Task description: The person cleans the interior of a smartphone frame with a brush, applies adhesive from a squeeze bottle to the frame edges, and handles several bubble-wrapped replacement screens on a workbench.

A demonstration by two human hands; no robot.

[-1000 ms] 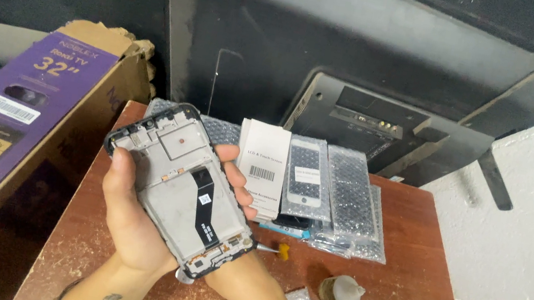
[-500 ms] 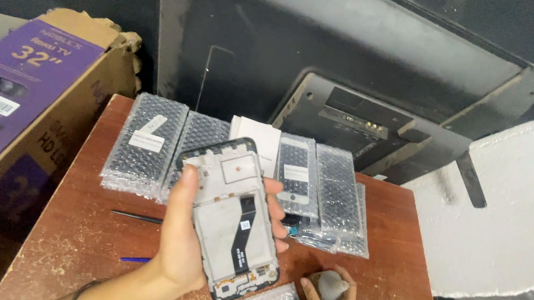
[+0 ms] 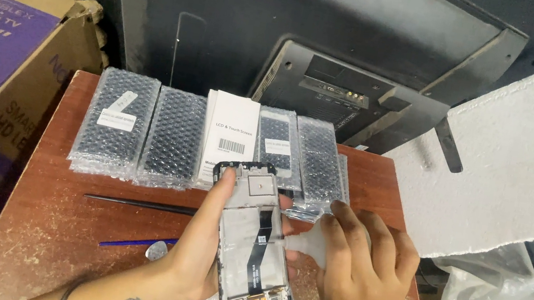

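Gripping the phone frame (image 3: 253, 246), left hand (image 3: 202, 248) steadies it; right hand (image 3: 362, 273) seemingly pinches a small bottle (image 3: 308, 241).

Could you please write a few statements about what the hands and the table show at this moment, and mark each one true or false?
1. The left hand holds a phone screen frame with its inner side up. True.
2. The right hand holds a small whitish bottle with its tip against the frame. True.
3. The bubble-wrapped packs lie stacked in one pile. False: they lie side by side in a row at the back of the table.
4. The white box stands on the floor. False: it lies on the table among the packs.
5. A thin black tool lies on the table left of the left hand. True.
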